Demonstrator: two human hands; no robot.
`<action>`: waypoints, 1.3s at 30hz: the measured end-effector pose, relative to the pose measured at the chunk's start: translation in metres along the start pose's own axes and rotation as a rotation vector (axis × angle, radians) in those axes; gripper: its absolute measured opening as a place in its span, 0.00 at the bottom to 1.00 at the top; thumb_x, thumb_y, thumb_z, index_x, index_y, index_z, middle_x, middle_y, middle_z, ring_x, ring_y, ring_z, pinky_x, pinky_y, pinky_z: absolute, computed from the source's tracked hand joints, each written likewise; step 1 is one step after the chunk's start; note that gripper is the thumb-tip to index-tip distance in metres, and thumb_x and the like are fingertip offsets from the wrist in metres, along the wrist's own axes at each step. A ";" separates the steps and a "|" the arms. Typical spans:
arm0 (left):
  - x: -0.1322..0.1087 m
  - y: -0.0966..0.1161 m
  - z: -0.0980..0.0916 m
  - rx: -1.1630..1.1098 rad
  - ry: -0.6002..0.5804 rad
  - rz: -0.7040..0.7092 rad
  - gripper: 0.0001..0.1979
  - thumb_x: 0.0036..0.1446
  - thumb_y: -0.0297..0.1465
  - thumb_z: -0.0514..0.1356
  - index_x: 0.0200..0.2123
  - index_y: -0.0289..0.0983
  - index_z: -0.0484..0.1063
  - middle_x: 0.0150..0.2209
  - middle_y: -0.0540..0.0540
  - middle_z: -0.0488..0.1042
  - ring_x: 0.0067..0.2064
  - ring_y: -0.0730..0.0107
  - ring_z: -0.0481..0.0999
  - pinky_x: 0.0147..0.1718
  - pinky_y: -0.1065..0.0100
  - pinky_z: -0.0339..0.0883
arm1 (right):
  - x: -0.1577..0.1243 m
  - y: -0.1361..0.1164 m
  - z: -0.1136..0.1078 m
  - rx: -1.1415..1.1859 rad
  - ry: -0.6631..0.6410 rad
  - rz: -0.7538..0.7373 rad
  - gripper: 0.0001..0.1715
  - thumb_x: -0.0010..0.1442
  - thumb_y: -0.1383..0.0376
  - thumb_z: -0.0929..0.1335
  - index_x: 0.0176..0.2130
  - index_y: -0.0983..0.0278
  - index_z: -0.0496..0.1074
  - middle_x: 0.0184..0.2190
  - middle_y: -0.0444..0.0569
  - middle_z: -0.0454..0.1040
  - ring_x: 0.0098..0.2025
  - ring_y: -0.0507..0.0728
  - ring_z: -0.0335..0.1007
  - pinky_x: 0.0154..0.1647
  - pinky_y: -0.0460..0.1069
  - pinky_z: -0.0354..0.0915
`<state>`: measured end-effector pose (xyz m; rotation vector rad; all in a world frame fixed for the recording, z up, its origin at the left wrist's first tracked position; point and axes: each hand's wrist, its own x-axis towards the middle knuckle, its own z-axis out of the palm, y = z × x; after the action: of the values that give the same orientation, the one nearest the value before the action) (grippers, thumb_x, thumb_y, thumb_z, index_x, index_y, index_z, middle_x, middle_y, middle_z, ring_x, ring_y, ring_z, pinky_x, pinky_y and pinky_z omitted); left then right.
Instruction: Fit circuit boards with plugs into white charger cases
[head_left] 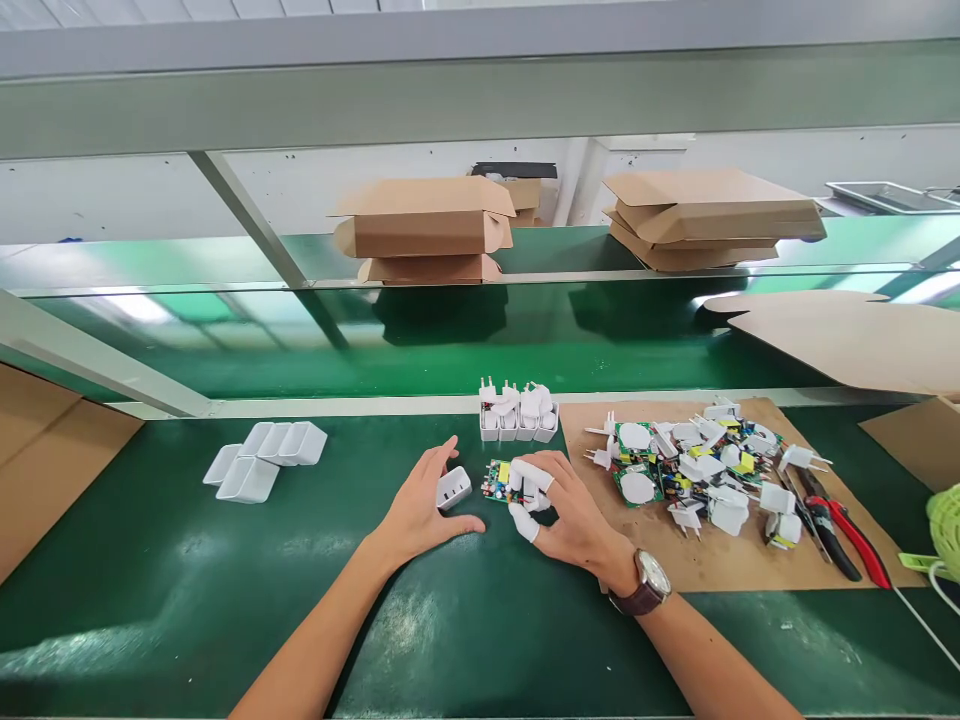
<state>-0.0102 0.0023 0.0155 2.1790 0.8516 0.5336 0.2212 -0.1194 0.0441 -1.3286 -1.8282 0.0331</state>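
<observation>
My left hand [420,510] curves beside a white charger housing [454,488] with several port slots on its face. Thumb and fingers are spread wide, the thumb clear of the housing; part of the housing is hidden behind the hand. White finger covers are on my right hand [566,505], which pinches a small circuit board [497,482] with yellow and blue components and white parts under the fingertips. The board's left end points toward the housing, with a gap between them. Just behind stands a row of white housings [517,425] with plug pieces in them.
Empty white shells [259,465] lie at left. On a cardboard sheet [645,570] at right are piled boards and plugs [705,465], tweezers [814,520] and red-black pliers [840,520]. Folded cartons [427,230] sit on the shelf behind; green cord [945,530] is far right.
</observation>
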 end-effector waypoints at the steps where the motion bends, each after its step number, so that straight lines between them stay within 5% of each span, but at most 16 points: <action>1: -0.001 0.002 -0.004 -0.010 -0.038 0.008 0.58 0.45 0.45 0.76 0.72 0.49 0.46 0.63 0.39 0.66 0.57 0.51 0.72 0.56 0.48 0.71 | 0.000 0.000 0.001 -0.016 0.014 0.007 0.31 0.62 0.72 0.67 0.61 0.58 0.61 0.49 0.54 0.74 0.50 0.63 0.71 0.47 0.61 0.74; 5: -0.008 0.005 -0.021 -0.104 -0.176 0.012 0.53 0.51 0.43 0.73 0.72 0.53 0.46 0.68 0.40 0.60 0.52 0.58 0.73 0.53 0.53 0.73 | -0.001 0.000 0.001 -0.036 0.086 0.009 0.34 0.61 0.73 0.67 0.64 0.57 0.59 0.48 0.54 0.73 0.50 0.63 0.71 0.47 0.61 0.74; 8: -0.009 0.006 -0.018 -0.140 -0.260 -0.043 0.41 0.56 0.40 0.69 0.70 0.52 0.55 0.59 0.42 0.72 0.39 0.65 0.74 0.41 0.59 0.76 | -0.002 -0.003 0.001 0.018 0.085 -0.011 0.36 0.61 0.72 0.68 0.65 0.56 0.58 0.48 0.54 0.74 0.50 0.63 0.72 0.47 0.62 0.74; 12: -0.007 0.010 -0.001 -0.056 -0.108 0.086 0.31 0.57 0.38 0.69 0.63 0.47 0.67 0.53 0.43 0.75 0.51 0.56 0.73 0.52 0.53 0.72 | -0.006 -0.010 0.006 -0.004 0.049 -0.090 0.40 0.61 0.70 0.69 0.67 0.57 0.54 0.51 0.56 0.74 0.50 0.64 0.72 0.48 0.63 0.75; 15: -0.006 0.010 0.005 -0.017 0.013 0.209 0.35 0.62 0.35 0.64 0.70 0.48 0.56 0.59 0.40 0.70 0.61 0.53 0.67 0.61 0.49 0.65 | -0.009 -0.015 0.010 -0.099 0.053 -0.112 0.41 0.61 0.72 0.68 0.69 0.60 0.53 0.52 0.59 0.74 0.52 0.66 0.71 0.49 0.64 0.75; 19: -0.006 0.005 0.005 0.016 -0.016 0.212 0.39 0.66 0.34 0.61 0.73 0.51 0.45 0.61 0.40 0.70 0.62 0.52 0.67 0.60 0.48 0.66 | -0.009 -0.020 0.011 -0.111 0.015 -0.118 0.42 0.63 0.70 0.67 0.70 0.62 0.50 0.51 0.60 0.75 0.51 0.66 0.72 0.50 0.64 0.75; 39: -0.006 0.004 0.006 0.001 -0.031 0.228 0.43 0.65 0.30 0.61 0.74 0.54 0.39 0.62 0.42 0.71 0.63 0.55 0.65 0.57 0.52 0.70 | -0.003 -0.025 0.010 -0.224 -0.045 -0.133 0.30 0.63 0.72 0.65 0.63 0.69 0.60 0.48 0.62 0.74 0.49 0.67 0.69 0.46 0.64 0.75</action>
<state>-0.0092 -0.0074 0.0142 2.2934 0.5901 0.6085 0.1962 -0.1286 0.0475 -1.3635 -1.9997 -0.2199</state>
